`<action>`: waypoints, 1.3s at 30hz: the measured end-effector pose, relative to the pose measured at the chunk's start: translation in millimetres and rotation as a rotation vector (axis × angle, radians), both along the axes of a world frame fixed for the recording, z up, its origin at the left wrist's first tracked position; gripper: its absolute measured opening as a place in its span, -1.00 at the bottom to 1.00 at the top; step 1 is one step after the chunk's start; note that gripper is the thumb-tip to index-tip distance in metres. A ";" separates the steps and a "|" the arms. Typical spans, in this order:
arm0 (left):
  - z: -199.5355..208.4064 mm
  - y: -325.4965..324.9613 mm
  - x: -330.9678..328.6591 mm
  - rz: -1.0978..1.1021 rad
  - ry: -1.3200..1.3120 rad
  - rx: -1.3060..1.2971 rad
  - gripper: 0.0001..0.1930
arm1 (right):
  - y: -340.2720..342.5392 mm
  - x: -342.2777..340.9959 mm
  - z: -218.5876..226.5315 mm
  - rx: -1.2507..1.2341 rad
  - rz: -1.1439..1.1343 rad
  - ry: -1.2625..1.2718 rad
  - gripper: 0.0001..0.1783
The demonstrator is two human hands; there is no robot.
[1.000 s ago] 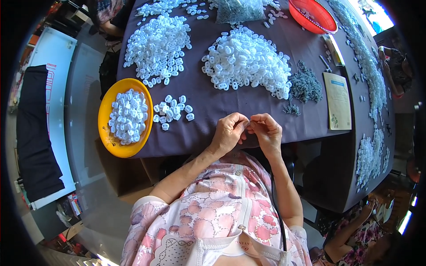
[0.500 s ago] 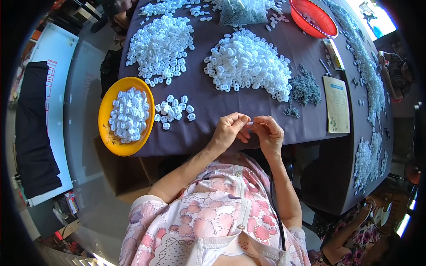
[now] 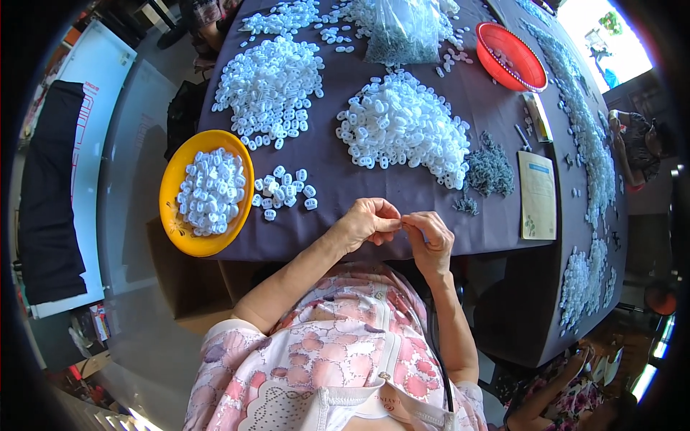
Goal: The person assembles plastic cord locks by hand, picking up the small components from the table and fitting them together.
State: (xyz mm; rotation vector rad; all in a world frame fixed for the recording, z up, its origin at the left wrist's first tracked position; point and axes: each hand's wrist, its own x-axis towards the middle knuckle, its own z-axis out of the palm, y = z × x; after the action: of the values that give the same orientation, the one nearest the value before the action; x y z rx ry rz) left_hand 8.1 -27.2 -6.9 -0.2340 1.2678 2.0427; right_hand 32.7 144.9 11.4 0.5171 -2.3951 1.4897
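Tiny white piece [image 3: 402, 221] (too small to make out), pinched between both hands' fingertips above table edge

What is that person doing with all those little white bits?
A person sits at a table under a dark cloth, with the left hand and right hand pressed together at its near edge, pinching something too small to make out. A yellow bowl of white plastic pieces sits to the left, with a small cluster beside it and big white piles farther back.
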 end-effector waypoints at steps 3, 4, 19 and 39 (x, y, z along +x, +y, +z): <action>-5.7 -2.3 -0.4 0.000 0.026 0.031 -0.84 | -1.9 -3.9 0.8 0.084 0.025 0.030 -0.80; -6.4 -3.1 -0.3 0.024 0.049 0.020 -0.83 | -2.4 -6.4 0.7 0.078 0.047 0.019 -0.78; -8.8 -27.9 6.5 0.441 0.085 0.013 -0.89 | -56.3 -84.8 -20.6 0.446 -0.102 -0.043 -0.73; -5.5 13.4 -1.1 0.317 0.300 -0.276 -0.91 | -7.8 -27.1 -26.5 -0.756 -0.041 -0.732 -0.77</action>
State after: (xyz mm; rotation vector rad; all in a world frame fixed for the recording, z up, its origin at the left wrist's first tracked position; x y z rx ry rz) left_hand 7.0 -13.8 -12.4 -0.2773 1.7989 2.2223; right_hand 5.7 137.1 -15.1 -0.3039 -1.9457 2.6909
